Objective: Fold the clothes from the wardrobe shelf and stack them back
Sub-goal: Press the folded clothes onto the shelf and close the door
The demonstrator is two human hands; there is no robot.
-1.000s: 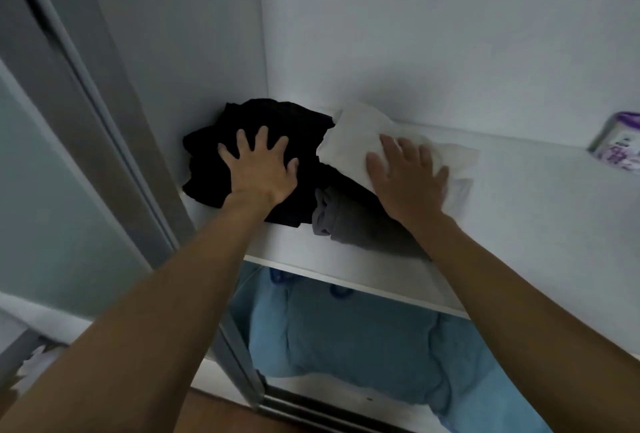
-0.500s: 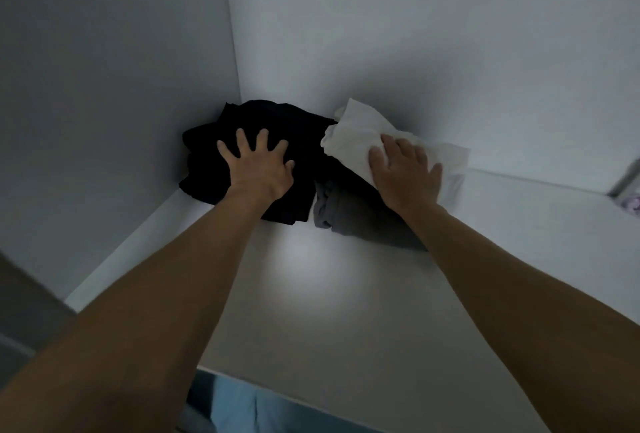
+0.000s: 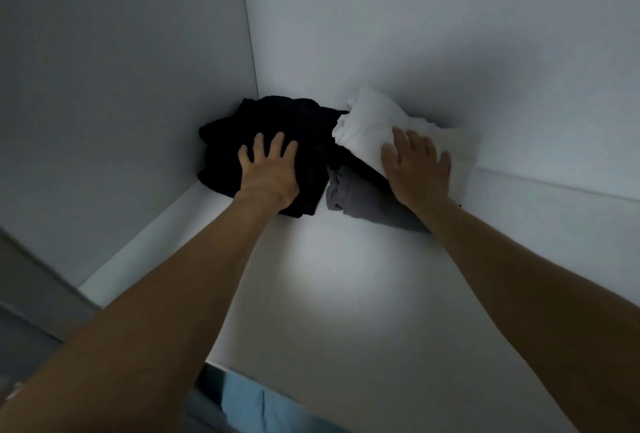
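From the head camera, we have our left hand (image 3: 268, 173) spread flat on the black garment (image 3: 294, 114), gripping nothing. Our right hand (image 3: 415, 169) lies flat, fingers straight, on the white garment (image 3: 367, 121). The crumpled pile sits in the back left corner of the shelf (image 3: 311, 276), with the grey garment (image 3: 360, 200) underneath. It runs left to right, so each hand is nearest its own piece.

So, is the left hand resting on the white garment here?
No, the left hand lies flat on the black clothes; the right hand is on the white garment.
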